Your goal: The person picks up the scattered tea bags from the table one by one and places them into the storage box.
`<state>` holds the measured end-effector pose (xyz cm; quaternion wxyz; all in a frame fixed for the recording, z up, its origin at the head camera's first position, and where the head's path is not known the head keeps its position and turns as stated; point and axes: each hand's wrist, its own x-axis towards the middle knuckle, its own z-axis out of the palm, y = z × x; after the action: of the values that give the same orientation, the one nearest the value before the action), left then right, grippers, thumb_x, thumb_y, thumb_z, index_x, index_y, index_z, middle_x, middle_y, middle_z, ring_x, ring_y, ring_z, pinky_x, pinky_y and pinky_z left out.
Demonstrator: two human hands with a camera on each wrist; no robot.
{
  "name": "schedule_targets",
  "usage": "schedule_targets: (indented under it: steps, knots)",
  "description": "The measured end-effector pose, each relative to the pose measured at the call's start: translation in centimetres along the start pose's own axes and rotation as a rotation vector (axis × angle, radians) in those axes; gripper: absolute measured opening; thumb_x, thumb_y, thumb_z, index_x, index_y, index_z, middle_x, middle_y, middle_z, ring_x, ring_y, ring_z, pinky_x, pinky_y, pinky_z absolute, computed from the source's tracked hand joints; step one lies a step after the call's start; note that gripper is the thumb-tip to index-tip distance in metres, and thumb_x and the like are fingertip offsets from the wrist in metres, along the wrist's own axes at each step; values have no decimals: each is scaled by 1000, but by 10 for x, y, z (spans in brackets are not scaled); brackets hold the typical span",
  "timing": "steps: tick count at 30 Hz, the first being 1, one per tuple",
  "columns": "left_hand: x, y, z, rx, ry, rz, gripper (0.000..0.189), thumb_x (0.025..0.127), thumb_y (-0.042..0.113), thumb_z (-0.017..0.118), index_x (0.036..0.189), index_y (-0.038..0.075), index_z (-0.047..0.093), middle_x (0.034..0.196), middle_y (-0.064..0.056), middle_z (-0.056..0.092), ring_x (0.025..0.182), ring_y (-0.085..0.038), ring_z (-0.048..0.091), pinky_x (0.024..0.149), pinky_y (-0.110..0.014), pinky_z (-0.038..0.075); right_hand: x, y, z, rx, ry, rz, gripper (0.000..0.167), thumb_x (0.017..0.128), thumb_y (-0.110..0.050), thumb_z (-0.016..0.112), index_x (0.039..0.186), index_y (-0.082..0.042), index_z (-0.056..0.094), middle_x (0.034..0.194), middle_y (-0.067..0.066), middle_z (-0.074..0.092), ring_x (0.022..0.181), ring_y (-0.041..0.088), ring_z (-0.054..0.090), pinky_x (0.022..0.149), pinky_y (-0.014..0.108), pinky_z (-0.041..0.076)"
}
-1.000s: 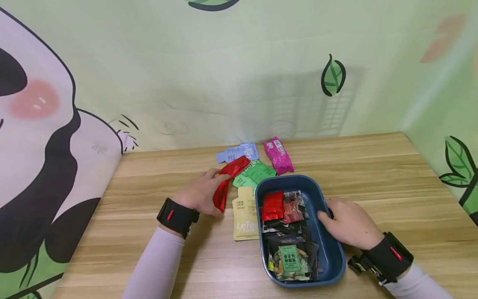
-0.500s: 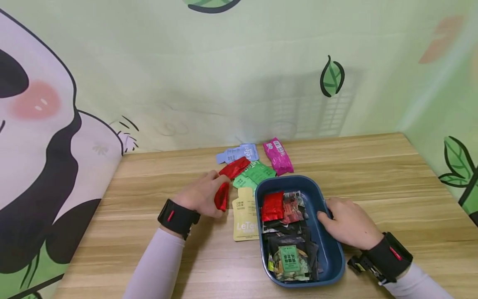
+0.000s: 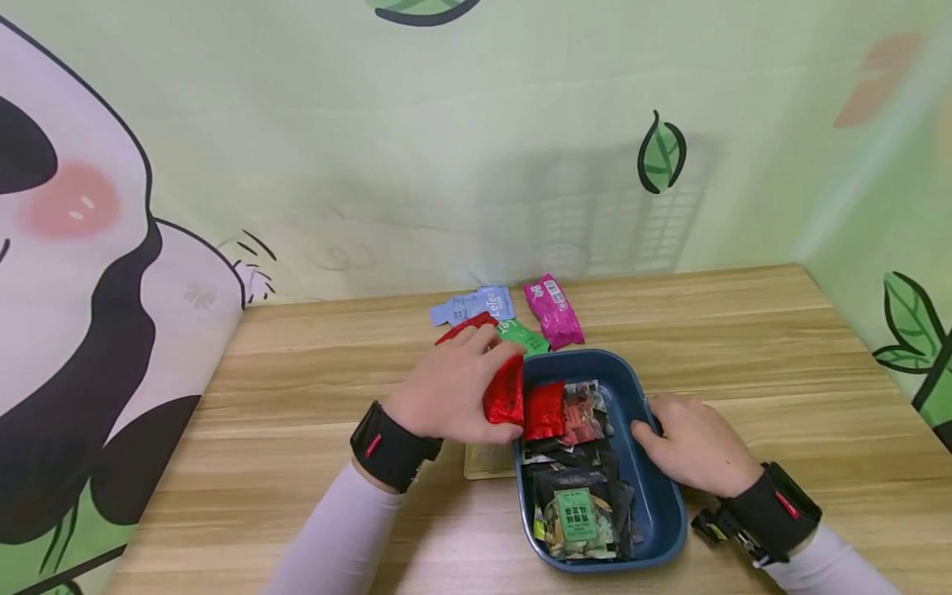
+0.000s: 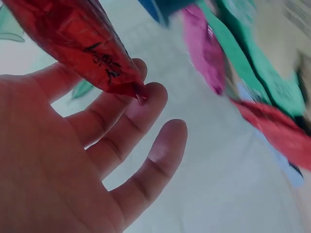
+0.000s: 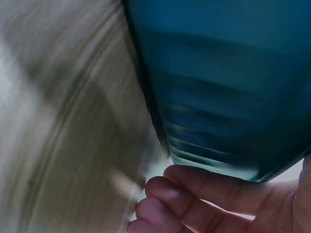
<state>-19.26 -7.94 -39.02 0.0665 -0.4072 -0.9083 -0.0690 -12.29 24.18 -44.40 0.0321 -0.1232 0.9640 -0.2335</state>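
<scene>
Soft shadows [image 3: 595,207] are cast on the bright far wall [image 3: 431,107]; in the right wrist view, the blue tub [image 5: 233,73] is dimmed and blurred.

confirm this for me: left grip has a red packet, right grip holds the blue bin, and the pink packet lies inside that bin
Not quite: the pink packet lies on the table beyond the bin, not inside it, as the head view shows. The left grip does have a red packet, and the right grip holds the blue bin.
</scene>
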Motion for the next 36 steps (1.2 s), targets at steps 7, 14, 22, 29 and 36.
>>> schedule_targets:
  steps: [7, 14, 22, 29, 36]
  knots:
    - [27, 30, 5, -28, 7, 37, 87, 74, 71, 72, 143, 21, 57, 118, -1, 57, 99, -14, 53, 70, -27, 52, 0, -1, -1, 15, -6, 5, 27, 100, -24, 63, 74, -18, 59, 70, -3, 51, 63, 10, 49, 57, 27, 35]
    - [51, 57, 19, 3, 77, 101, 87, 76, 74, 69, 144, 20, 58, 113, 0, 56, 97, -12, 52, 70, -23, 50, 1, -1, -1, 30, -14, 14, 24, 99, -24, 63, 76, -18, 62, 68, -3, 51, 61, 10, 49, 53, 27, 36]
    - [53, 61, 22, 13, 74, 91, 86, 76, 74, 69, 144, 22, 58, 112, 1, 55, 99, -12, 50, 70, -23, 48, 1, 0, -1, 30, -17, 12, 24, 100, -23, 63, 77, -17, 62, 68, -3, 51, 61, 10, 50, 54, 27, 36]
    - [48, 63, 18, -80, -44, 58, 118, 71, 86, 68, 165, 27, 28, 163, -7, 37, 148, -29, 40, 115, -49, 45, 1, 1, -1, 38, -26, 16, 22, 100, -23, 62, 79, -17, 64, 69, -2, 53, 61, 11, 50, 54, 27, 36]
    - [45, 50, 12, -140, -123, -3, 129, 70, 86, 69, 168, 31, 7, 176, -5, 6, 162, -36, 10, 123, -66, 24, 1, 0, -1, 24, -12, 7, 20, 100, -24, 64, 80, -19, 65, 71, -4, 55, 64, 10, 51, 57, 28, 37]
